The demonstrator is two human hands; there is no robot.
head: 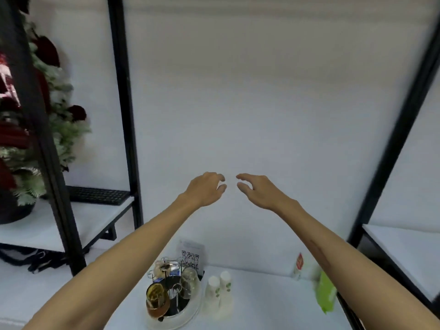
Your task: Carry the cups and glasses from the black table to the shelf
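White shelf [262, 294] below me; both hands, left hand [204, 189] and right hand [259, 190], hover empty, fingers loosely spread. I'd keep clear of the glass rack [171, 294] at 6 o'clock.

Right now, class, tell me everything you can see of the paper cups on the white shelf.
The paper cups form two short stacks, white with small green leaf prints, standing upside down, bases up. They look like thin paper. They stand side by side on the white shelf, just right of the round glass rack. Neither hand touches them; whether they touch the rack is unclear.
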